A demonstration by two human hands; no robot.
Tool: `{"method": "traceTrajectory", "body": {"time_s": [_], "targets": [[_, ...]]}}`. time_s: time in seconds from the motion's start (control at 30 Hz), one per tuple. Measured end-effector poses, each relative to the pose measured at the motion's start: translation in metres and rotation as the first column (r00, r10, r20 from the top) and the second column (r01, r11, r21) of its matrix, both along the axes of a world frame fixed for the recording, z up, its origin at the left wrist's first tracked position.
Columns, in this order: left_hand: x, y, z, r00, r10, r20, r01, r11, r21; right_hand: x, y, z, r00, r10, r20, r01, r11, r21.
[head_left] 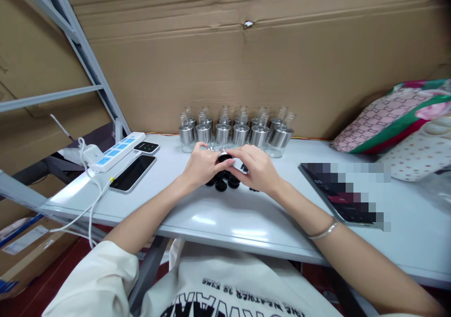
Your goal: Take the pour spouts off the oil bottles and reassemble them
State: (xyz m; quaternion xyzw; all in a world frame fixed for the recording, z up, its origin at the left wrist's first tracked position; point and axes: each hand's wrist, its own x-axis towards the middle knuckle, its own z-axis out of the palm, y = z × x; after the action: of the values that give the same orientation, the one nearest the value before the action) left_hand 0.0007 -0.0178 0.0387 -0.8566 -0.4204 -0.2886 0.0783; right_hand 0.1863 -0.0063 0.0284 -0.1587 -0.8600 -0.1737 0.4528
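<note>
Between both hands, just above the table, is a small round black cap with a silvery top edge. My left hand pinches it from the left, with the thumb stretched across its near side. From the right, my right hand grips the same cap between thumb and fingers. Several loose black caps lie in a cluster under the hands, partly covered by them. Small black pieces show beside the right fingers, too small to name. Behind the hands stand several clear glass bottles with metal sleeves, upright in two rows.
A phone, a small black-topped device and a white power strip with cables lie at left. On the right are a tablet-like screen, partly pixelated, and patterned bags. A cardboard wall rises behind the table.
</note>
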Motion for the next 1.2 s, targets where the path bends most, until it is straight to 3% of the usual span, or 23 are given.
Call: {"method": "traceTrajectory", "body": {"time_s": [0.6, 1.2], "targets": [[0.0009, -0.0002, -0.0014, 0.996, -0.045, 0.081, 0.036, 0.994, 0.104, 0.0016, 0.0018, 0.0006, 0.995, -0.099, 0.009, 0.099, 0.994, 0.045], [0.003, -0.0024, -0.0032, 0.986, -0.134, 0.103, 0.106, 0.964, 0.243, 0.0048, 0.0055, -0.001, 0.987, -0.125, -0.1, 0.123, 0.992, -0.028]]}}
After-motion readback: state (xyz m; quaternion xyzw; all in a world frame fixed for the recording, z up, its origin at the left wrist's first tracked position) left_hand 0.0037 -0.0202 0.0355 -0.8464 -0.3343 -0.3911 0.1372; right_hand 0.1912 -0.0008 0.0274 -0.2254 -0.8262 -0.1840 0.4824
